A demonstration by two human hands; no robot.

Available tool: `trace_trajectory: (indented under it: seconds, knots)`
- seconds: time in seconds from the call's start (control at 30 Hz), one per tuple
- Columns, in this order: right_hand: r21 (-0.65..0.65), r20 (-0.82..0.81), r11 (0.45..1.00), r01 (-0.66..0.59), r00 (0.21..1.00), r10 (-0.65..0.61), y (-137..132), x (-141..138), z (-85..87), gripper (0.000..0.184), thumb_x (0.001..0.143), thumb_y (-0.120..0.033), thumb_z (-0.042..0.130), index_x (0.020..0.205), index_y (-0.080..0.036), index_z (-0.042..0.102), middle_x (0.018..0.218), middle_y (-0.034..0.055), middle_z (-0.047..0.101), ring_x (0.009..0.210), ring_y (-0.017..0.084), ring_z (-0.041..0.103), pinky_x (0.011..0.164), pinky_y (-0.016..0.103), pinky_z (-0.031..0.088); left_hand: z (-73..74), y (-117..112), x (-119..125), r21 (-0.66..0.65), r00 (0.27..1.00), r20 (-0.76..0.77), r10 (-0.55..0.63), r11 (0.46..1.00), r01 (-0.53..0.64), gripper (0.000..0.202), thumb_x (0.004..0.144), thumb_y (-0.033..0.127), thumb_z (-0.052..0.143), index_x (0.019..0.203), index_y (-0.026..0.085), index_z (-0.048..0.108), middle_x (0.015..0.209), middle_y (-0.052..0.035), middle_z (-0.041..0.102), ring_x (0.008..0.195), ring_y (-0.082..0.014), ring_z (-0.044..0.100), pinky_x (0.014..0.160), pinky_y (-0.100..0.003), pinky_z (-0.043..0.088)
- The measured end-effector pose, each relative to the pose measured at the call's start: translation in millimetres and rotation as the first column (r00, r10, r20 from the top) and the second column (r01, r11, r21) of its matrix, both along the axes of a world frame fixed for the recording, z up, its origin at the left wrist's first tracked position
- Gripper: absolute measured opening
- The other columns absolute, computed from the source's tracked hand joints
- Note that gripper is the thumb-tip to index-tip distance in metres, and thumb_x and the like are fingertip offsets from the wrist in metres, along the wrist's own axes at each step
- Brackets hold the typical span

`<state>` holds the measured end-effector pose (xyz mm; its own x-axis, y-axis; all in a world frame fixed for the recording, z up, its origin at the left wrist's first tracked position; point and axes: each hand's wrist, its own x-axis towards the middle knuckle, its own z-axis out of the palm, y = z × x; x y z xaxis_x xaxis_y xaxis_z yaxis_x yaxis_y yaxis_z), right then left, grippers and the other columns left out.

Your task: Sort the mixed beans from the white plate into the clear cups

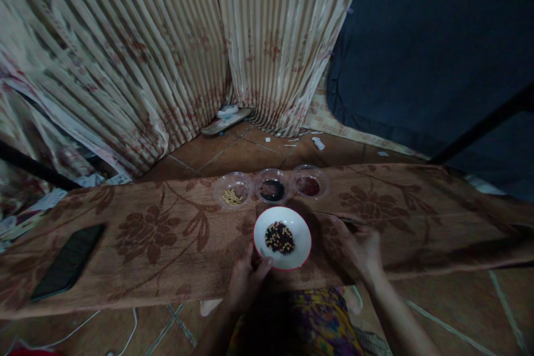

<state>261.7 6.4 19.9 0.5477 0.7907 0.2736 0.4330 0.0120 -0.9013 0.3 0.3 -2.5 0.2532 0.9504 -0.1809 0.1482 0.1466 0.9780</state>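
Note:
A white plate (301, 233) with a red rim holds a pile of mixed beans (279, 237) on a brown flowered cloth (167, 239). My left hand (246, 278) rests at the plate's near-left rim, thumb touching it, fingers curled. My right hand (356, 245) lies on the cloth just right of the plate, fingers stretched out, holding nothing. Behind the plate stand three clear cups: one with yellow beans (232, 196), one with black beans (272, 189), one with red beans (308, 186).
A dark phone (69, 260) lies on the cloth at the left. Striped curtains (167, 55) hang behind, with a sandal (227, 118) on the tiled floor below them. A dark mattress (438, 50) fills the right. White cables (125, 334) run along the floor near me.

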Motion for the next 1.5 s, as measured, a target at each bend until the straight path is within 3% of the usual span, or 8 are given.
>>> trace_trajectory:
  seconds: [0.2, 0.53, 0.67, 0.83, 1.27, 1.5]
  knots:
    - [-0.060, -0.053, 0.995, -0.078, 0.996, 0.075, -24, -11, -10.4, 0.030, 0.076, -0.044, 0.067, 0.088, -0.016, 0.072, 0.090, 0.0107, 0.073, 0.080, 0.025, 0.068, 0.070, 0.038, 0.056, -9.1, 1, -2, 0.003, 1.000, -0.014, -0.020, 1.000, 0.020, 0.049, 0.082, 0.036, 0.062, 0.127, 0.019, 0.052, 0.111, -0.0049, 0.071, 0.101, -0.0220, 0.066, 0.091, -0.031, 0.050]
    - [-0.150, 0.082, 0.941, -0.302, 0.945, 0.316, -42, -21, -13.4, 0.025, 0.082, -0.042, 0.062, 0.089, -0.020, 0.072, 0.094, 0.0076, 0.071, 0.091, 0.023, 0.066, 0.080, 0.036, 0.053, -11.2, -2, -3, 0.037, 0.998, -0.062, -0.014, 0.999, 0.016, 0.047, 0.082, 0.036, 0.062, 0.125, 0.019, 0.054, 0.104, -0.0045, 0.073, 0.095, -0.0213, 0.067, 0.087, -0.030, 0.051]
    - [-0.180, 0.118, 0.929, -0.324, 0.930, 0.348, -44, -23, -13.7, 0.025, 0.083, -0.042, 0.061, 0.090, -0.021, 0.072, 0.096, 0.0073, 0.071, 0.092, 0.023, 0.066, 0.083, 0.036, 0.053, -10.0, -2, -2, 0.058, 1.000, -0.013, -0.013, 0.998, 0.014, 0.049, 0.083, 0.035, 0.062, 0.128, 0.020, 0.052, 0.109, -0.0044, 0.072, 0.097, -0.0208, 0.067, 0.089, -0.031, 0.051]
    - [-0.200, 0.126, 0.911, -0.360, 0.913, 0.388, -44, -26, -13.8, 0.029, 0.085, -0.045, 0.058, 0.093, -0.020, 0.072, 0.098, 0.0088, 0.071, 0.091, 0.023, 0.067, 0.081, 0.036, 0.054, -8.4, 0, -5, 0.037, 0.996, -0.080, -0.038, 0.999, 0.041, 0.049, 0.082, 0.036, 0.063, 0.126, 0.019, 0.053, 0.106, -0.0041, 0.072, 0.096, -0.0211, 0.066, 0.088, -0.030, 0.050]
    - [-0.192, 0.220, 0.900, -0.392, 0.876, 0.429, -43, -35, -5.1, 0.029, 0.088, -0.043, 0.053, 0.090, -0.021, 0.071, 0.095, 0.0078, 0.071, 0.085, 0.021, 0.068, 0.074, 0.031, 0.054, -17.5, -1, -3, 0.032, 0.999, -0.019, -0.034, 0.999, 0.034, 0.055, 0.084, 0.036, 0.062, 0.134, 0.020, 0.046, 0.108, -0.0039, 0.072, 0.097, -0.0215, 0.066, 0.089, -0.032, 0.051]
    - [-0.182, 0.228, 0.895, -0.408, 0.868, 0.442, -41, -34, -7.9, 0.027, 0.090, -0.040, 0.051, 0.089, -0.021, 0.070, 0.095, 0.0081, 0.070, 0.087, 0.021, 0.067, 0.077, 0.032, 0.053, -21.1, -1, -3, 0.041, 0.999, -0.033, -0.015, 0.999, 0.016, 0.053, 0.083, 0.036, 0.063, 0.132, 0.020, 0.050, 0.111, -0.0050, 0.071, 0.100, -0.0222, 0.065, 0.090, -0.032, 0.050]
